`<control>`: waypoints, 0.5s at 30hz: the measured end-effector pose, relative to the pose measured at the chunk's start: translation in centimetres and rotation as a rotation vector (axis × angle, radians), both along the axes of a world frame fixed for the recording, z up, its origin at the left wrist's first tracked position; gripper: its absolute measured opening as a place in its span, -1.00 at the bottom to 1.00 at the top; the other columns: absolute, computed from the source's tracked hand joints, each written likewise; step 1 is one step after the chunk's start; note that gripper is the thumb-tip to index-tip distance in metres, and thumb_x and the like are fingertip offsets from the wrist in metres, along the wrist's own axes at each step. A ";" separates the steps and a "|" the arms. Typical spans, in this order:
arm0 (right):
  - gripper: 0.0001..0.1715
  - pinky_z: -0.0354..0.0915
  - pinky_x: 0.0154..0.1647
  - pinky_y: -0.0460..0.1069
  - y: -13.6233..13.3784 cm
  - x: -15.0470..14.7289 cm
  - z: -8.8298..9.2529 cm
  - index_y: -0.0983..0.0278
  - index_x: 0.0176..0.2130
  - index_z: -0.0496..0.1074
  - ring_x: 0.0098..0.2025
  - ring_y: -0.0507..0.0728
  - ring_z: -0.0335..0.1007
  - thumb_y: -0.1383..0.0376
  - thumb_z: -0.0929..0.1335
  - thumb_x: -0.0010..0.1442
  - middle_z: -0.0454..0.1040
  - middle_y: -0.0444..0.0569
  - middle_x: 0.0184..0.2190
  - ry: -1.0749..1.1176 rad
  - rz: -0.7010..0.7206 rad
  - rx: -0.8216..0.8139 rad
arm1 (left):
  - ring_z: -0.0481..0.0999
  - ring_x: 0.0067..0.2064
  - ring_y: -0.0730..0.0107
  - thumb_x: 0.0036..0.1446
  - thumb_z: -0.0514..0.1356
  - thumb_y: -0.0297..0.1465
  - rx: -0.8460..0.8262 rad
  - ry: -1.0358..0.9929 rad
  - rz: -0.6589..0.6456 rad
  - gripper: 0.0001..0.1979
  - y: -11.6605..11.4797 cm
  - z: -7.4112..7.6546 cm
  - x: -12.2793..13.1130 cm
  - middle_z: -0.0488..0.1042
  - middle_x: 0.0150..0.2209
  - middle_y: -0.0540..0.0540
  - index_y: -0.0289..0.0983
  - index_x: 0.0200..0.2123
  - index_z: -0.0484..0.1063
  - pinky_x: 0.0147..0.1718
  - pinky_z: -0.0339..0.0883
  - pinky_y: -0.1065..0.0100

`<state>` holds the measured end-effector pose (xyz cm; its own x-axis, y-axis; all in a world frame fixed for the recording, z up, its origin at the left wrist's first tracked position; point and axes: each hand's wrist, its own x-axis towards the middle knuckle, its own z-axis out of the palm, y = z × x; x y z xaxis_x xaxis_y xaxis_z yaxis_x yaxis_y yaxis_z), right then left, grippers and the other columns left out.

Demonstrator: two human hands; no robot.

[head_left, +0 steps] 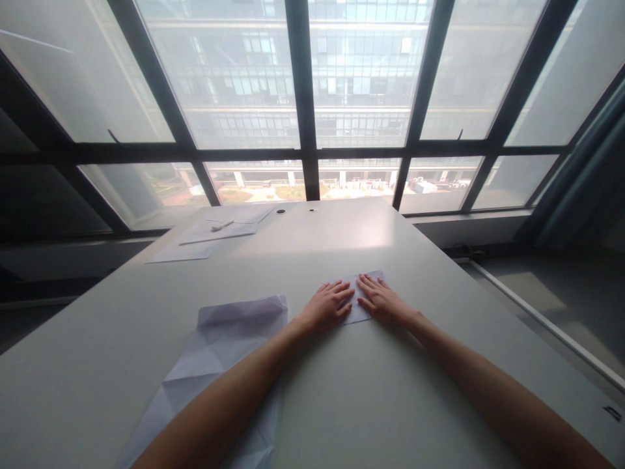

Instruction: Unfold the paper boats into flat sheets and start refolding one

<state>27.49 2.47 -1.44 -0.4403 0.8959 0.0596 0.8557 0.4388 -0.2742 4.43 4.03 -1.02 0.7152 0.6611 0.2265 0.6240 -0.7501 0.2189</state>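
My left hand (326,304) and my right hand (379,299) lie side by side on a small folded piece of white paper (355,282) on the grey table (342,391). Both hands press flat on it with fingers stretched out and slightly spread. The fingertips nearly meet over the paper's middle. Most of the paper is hidden under the hands; only its far edge and a near corner show.
A large creased white sheet (219,365) lies to the left, partly under my left forearm. Flat sheets (219,231) with a small white object (222,225) sit at the far left of the table. A big window stands behind; the table's edge drops off at the right.
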 end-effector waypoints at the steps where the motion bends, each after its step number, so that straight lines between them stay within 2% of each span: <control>1: -0.22 -0.25 0.45 0.22 0.0 0.0 0.0 0.38 0.43 -0.01 0.49 0.23 -0.28 0.01 0.10 0.42 -0.12 0.14 0.46 0.001 0.000 0.000 | 0.18 0.38 0.09 0.36 0.07 -0.22 -0.001 0.002 -0.001 -0.54 0.0 0.0 0.0 0.24 0.35 -0.07 -0.09 0.28 0.30 0.36 0.05 0.00; 15: -0.23 -0.24 0.45 0.20 0.1 0.0 -0.1 0.36 0.43 0.02 0.49 0.22 -0.25 0.02 0.12 0.41 -0.09 0.13 0.45 0.025 -0.007 0.002 | 0.16 0.39 0.11 0.36 0.06 -0.22 -0.012 0.007 0.000 -0.54 0.1 0.0 0.0 0.22 0.36 -0.06 -0.08 0.30 0.28 0.37 0.02 0.01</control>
